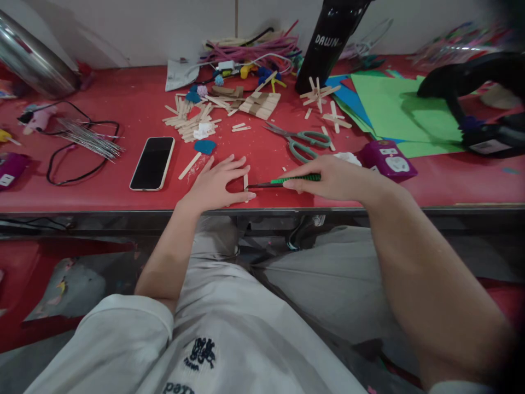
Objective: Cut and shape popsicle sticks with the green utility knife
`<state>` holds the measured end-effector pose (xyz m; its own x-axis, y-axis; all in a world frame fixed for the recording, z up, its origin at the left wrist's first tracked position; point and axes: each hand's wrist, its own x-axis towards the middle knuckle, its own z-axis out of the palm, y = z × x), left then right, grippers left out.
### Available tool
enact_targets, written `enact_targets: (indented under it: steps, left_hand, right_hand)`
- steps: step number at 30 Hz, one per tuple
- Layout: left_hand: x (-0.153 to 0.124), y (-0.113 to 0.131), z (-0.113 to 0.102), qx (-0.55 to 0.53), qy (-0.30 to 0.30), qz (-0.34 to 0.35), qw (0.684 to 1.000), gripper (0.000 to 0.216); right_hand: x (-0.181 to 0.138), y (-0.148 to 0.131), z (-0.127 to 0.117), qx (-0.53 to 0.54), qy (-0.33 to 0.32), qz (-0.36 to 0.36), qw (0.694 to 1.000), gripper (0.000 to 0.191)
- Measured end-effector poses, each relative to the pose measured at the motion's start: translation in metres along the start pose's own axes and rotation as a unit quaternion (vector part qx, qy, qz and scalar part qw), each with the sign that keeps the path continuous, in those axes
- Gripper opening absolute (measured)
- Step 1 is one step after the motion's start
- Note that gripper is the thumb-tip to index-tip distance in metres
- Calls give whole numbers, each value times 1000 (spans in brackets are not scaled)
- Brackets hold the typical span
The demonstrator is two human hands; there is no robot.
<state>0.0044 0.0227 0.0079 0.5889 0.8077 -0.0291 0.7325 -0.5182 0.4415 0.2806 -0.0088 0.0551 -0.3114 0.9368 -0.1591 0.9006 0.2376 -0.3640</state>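
My left hand (pixel 219 183) lies flat on the red table (pixel 102 180) near its front edge, fingers spread, pressing on a short wooden stick (pixel 245 182). My right hand (pixel 332 178) is closed around a green-handled knife (pixel 295 179) whose dark blade points left and meets the stick. A loose wooden stick (pixel 189 166) and a blue heart-shaped piece (pixel 204 146) lie just beyond my left hand.
A black phone (pixel 152 162) lies left of my hands. Green-handled scissors (pixel 301 142), a pile of wooden sticks (pixel 192 120), a stick panel (pixel 260 104), coloured paper sheets (pixel 394 109), a purple power strip (pixel 388 160), a black bottle (pixel 330 38), a glue gun (pixel 471 93) and black cables (pixel 82 153) crowd the table.
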Motion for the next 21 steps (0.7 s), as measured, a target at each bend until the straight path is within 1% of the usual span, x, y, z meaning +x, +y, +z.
enact_targets:
  steps: [5,10,17,21]
  left_hand:
    - [0,2,-1,0,-4,-6,1000,77]
    - [1,4,-2,-1,-4,-10,1000,77]
    - [0,4,-3,0,-7,-10,1000,77]
    - [1,4,-2,-1,-5,-11,1000,77]
  right_hand:
    - [-1,0,-1,8,-14,12,1000,41]
    - [-1,-2,-1,-2,-7,14,1000,40]
    - [-1,-1,1,7,0,-13,1000,37]
    - [-1,0,1,6,0,-8,1000,38]
